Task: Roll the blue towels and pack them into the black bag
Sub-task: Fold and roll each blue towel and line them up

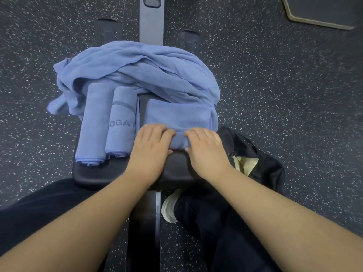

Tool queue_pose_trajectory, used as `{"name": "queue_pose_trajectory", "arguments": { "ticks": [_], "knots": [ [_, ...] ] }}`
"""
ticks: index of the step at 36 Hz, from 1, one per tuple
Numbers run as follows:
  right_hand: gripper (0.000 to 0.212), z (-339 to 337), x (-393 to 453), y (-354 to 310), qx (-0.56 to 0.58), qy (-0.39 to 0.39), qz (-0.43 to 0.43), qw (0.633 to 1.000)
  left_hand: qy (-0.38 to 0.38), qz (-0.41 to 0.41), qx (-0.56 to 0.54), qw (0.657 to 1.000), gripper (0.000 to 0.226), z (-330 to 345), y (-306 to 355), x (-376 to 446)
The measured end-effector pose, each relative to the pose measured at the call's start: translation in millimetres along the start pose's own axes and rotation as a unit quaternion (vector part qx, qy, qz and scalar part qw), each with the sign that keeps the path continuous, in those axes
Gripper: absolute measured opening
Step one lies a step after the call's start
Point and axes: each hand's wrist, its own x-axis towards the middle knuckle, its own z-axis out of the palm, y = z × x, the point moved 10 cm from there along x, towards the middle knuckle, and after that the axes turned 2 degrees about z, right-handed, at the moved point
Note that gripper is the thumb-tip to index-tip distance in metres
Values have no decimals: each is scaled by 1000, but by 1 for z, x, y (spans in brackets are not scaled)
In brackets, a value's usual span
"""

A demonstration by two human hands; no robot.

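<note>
Blue folded towel (177,116) has its near edge gripped by both hands, left (152,143) and right (206,147), fingers curled.

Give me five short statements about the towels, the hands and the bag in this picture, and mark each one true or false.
1. Both hands, the left hand and the right hand, are on the folded towel. True.
2. Two rolled towels lie side by side on the bench pad. True.
3. The rolled towels are already inside the black bag. False: they lie on the bench pad, left of the hands; the bag sits at the right.
4. The loose towel heap lies beyond the folded towel. True.
5. The right hand is holding the black bag. False: its fingers curl on the near edge of the folded towel.
</note>
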Motion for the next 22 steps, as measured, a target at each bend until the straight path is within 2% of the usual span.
{"name": "queue_pose_trajectory", "arguments": {
  "ticks": [4, 8, 14, 18, 22],
  "knots": [
    [22, -2, -1, -4, -19, 26, -27, 999, 2, 20, 27, 999, 29, 2, -1, 7],
    [28, -5, 1, -6, -52, 31, -20, 998, -15, 46, 32, 998, 25, 4, 1, 7],
    [32, -7, 0, -11, -83, 47, -52, 994, -69, 61, 30, 995, 39, 10, 13, -8],
    [31, -6, 0, -10, -90, 49, -44, 994, -46, 41, -32, 998, 32, 3, 9, -6],
    [25, -8, -1, -6, -69, 57, -23, 996, -11, 87, -7, 996, 40, -1, 14, -12]
  ]
}}
